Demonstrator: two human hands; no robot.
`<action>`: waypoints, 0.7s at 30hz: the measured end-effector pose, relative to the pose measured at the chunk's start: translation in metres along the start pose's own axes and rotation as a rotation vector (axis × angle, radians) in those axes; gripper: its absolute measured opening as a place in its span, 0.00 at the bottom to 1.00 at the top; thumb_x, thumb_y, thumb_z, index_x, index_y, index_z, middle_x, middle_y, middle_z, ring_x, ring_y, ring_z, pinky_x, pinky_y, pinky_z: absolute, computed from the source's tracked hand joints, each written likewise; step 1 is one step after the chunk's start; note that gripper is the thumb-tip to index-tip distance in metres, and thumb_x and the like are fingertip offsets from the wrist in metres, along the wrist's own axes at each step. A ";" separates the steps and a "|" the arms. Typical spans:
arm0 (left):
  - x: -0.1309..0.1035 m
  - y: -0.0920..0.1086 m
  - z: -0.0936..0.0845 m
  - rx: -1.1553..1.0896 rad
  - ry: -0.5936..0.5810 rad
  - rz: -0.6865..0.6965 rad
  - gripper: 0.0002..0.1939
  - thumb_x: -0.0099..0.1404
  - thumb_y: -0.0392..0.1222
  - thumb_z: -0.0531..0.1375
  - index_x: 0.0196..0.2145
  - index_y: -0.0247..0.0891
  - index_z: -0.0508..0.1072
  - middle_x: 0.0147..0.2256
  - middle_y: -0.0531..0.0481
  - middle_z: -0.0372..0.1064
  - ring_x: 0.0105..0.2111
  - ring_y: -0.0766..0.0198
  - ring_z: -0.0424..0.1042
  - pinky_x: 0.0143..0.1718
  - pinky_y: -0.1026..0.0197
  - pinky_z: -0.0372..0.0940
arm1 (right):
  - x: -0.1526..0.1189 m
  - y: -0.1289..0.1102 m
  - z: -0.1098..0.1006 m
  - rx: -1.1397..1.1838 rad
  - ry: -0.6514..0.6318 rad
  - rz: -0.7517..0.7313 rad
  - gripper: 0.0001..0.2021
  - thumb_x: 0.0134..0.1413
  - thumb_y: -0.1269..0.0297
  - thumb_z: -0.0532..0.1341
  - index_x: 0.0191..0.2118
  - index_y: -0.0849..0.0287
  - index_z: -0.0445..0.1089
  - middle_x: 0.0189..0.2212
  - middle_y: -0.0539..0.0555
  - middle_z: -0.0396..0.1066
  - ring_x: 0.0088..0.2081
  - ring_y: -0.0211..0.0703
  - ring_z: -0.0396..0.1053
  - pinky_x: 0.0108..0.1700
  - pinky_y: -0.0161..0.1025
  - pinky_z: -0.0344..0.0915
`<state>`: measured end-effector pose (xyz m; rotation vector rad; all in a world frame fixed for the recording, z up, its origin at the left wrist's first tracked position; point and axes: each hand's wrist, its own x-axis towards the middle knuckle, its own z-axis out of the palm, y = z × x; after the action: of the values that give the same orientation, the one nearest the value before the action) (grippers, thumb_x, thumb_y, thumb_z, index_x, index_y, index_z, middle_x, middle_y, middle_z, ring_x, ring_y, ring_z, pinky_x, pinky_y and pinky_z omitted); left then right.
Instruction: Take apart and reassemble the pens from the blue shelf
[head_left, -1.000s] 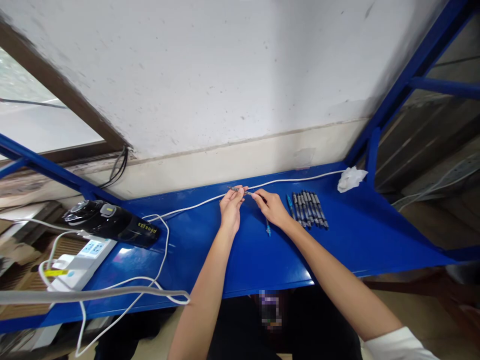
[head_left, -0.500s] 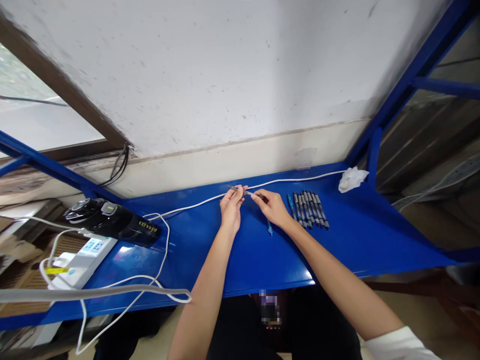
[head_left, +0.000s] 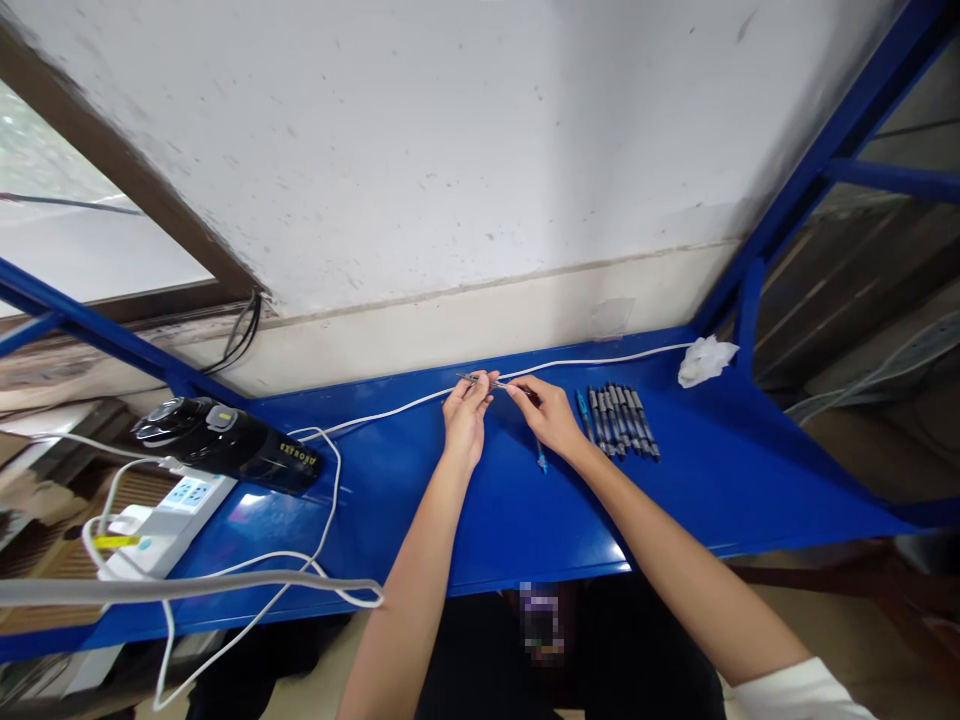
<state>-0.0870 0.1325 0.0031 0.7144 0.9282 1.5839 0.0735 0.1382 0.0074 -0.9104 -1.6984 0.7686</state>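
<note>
A slim dark pen [head_left: 469,378] is held level between both hands, above the back half of the blue table. My left hand [head_left: 466,415] is closed round its middle, and the narrow end sticks out to the left. At the other end, the fingers of my right hand [head_left: 546,412] pinch it; part of that end is hidden. Under the right hand lies a blue pen [head_left: 541,460], mostly covered by the hand. Right of it, a row of several dark pens [head_left: 622,420] lies side by side, with a light blue pen [head_left: 583,412] at its left end.
A white cable [head_left: 397,408] runs along the back of the blue table [head_left: 525,530]. At left lie a black bottle [head_left: 232,445], a white power strip [head_left: 176,515] and looped white cords [head_left: 330,500]. Crumpled white tissue [head_left: 705,360] sits at the back right corner, near the blue frame [head_left: 746,310].
Almost nothing differs. Both hands keep their hold on the pen, with only a very slight shift of the fingers and of the view.
</note>
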 end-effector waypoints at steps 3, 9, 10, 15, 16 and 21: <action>0.000 0.000 0.001 0.008 -0.016 0.017 0.19 0.58 0.50 0.77 0.43 0.42 0.79 0.48 0.44 0.83 0.50 0.56 0.79 0.48 0.58 0.65 | 0.003 0.005 -0.001 0.060 0.004 0.087 0.19 0.71 0.46 0.60 0.39 0.55 0.80 0.28 0.50 0.74 0.29 0.45 0.66 0.33 0.39 0.60; -0.002 0.002 0.004 0.045 -0.029 0.064 0.17 0.59 0.49 0.77 0.42 0.41 0.79 0.44 0.44 0.84 0.47 0.58 0.79 0.49 0.58 0.65 | 0.008 0.013 -0.002 0.315 -0.020 0.242 0.24 0.64 0.38 0.63 0.34 0.56 0.79 0.21 0.46 0.62 0.23 0.39 0.56 0.26 0.37 0.51; -0.002 0.002 0.004 0.053 -0.028 0.071 0.18 0.59 0.49 0.77 0.41 0.41 0.79 0.44 0.44 0.84 0.47 0.57 0.79 0.49 0.58 0.65 | 0.008 0.012 -0.002 0.358 -0.026 0.266 0.24 0.63 0.37 0.64 0.33 0.56 0.79 0.20 0.46 0.61 0.22 0.39 0.55 0.25 0.37 0.50; -0.004 0.004 0.007 0.078 -0.030 0.107 0.19 0.58 0.49 0.77 0.42 0.40 0.79 0.43 0.42 0.84 0.49 0.55 0.80 0.54 0.55 0.66 | 0.009 0.006 0.001 0.576 0.024 0.371 0.23 0.55 0.37 0.71 0.30 0.55 0.74 0.20 0.45 0.61 0.21 0.37 0.56 0.24 0.37 0.54; -0.005 0.004 0.008 0.084 -0.032 0.115 0.18 0.58 0.48 0.77 0.42 0.40 0.79 0.44 0.42 0.84 0.49 0.54 0.81 0.54 0.54 0.66 | 0.009 0.005 0.001 0.625 0.054 0.388 0.23 0.53 0.38 0.73 0.31 0.54 0.74 0.21 0.45 0.63 0.22 0.37 0.57 0.25 0.37 0.55; -0.009 0.000 0.012 0.163 -0.035 0.158 0.15 0.57 0.47 0.77 0.40 0.41 0.82 0.42 0.44 0.84 0.45 0.55 0.81 0.50 0.54 0.68 | 0.013 0.003 -0.002 0.771 0.166 0.415 0.21 0.50 0.43 0.77 0.33 0.54 0.74 0.24 0.47 0.67 0.25 0.38 0.61 0.27 0.38 0.62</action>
<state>-0.0749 0.1259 0.0100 0.9467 1.0027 1.6405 0.0731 0.1510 0.0122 -0.7403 -0.9315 1.4471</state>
